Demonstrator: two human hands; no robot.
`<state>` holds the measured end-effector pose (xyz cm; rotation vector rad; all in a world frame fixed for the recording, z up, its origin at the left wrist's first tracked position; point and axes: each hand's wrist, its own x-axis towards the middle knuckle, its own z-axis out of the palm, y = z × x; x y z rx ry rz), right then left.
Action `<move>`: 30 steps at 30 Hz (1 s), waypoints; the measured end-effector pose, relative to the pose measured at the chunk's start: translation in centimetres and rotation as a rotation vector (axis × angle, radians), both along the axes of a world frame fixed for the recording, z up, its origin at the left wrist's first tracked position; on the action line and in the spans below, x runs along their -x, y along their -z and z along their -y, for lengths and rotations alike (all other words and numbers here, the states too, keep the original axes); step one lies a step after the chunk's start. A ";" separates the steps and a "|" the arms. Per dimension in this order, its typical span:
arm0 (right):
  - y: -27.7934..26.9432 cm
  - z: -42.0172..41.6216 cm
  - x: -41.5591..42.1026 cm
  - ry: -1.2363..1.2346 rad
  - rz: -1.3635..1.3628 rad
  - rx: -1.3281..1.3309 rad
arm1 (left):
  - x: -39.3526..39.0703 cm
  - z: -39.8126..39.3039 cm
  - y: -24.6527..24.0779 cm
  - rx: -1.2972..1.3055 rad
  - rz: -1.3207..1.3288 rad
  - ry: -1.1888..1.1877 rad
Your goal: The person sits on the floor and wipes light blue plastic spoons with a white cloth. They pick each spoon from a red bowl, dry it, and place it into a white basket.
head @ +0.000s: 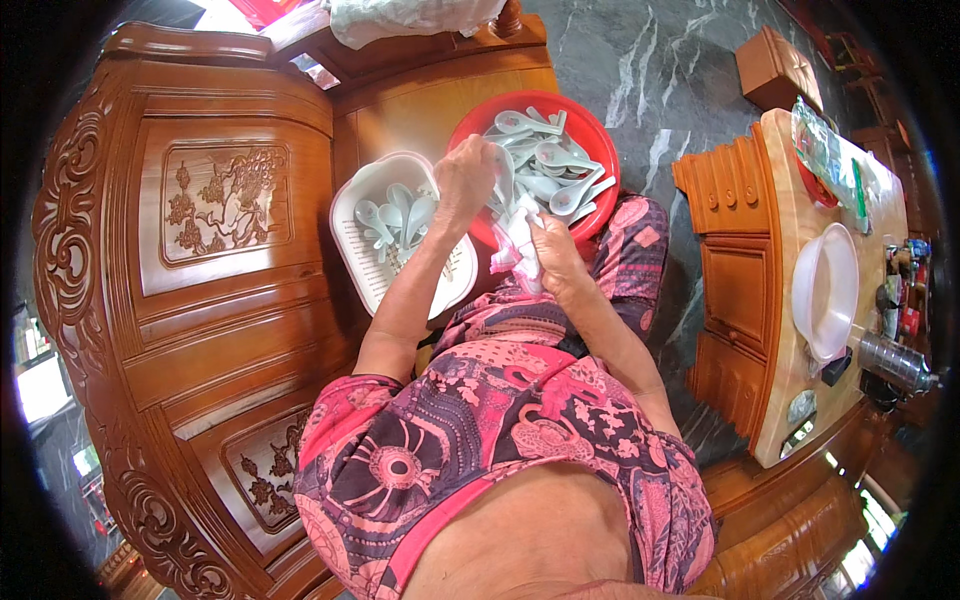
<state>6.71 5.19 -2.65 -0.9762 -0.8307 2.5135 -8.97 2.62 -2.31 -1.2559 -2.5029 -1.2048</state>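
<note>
My left hand (465,178) grips the bowl end of a pale ceramic soup spoon (504,171) over the near left side of a red plastic basin (613,161). Bunched in my right hand (559,255) is a white cloth with pink edging (517,244), which meets the lower part of that spoon. Many similar spoons (559,154) lie heaped in the basin. Left of it, a white slotted plastic basket (461,274) holds several more spoons (401,214), partly covered from view by my left forearm.
A carved wooden bench back (225,202) rises on the left, above the wooden seat (390,120). To the right, a wooden table (780,300) bears a translucent white basin (825,292), a plastic bag (829,157) and a clear plastic bottle (892,361). A brown stool (780,71) stands farther off.
</note>
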 end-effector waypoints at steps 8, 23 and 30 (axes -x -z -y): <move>2.1 -1.1 -0.4 -0.092 -0.001 -0.064 | -3.4 1.9 1.5 0.038 0.130 0.162; 3.9 -0.6 0.1 -0.218 0.022 -0.036 | -1.8 3.2 3.1 0.037 0.109 -0.035; 4.2 0.6 0.4 -0.236 -0.013 0.029 | 1.7 5.4 2.8 0.071 0.091 -0.166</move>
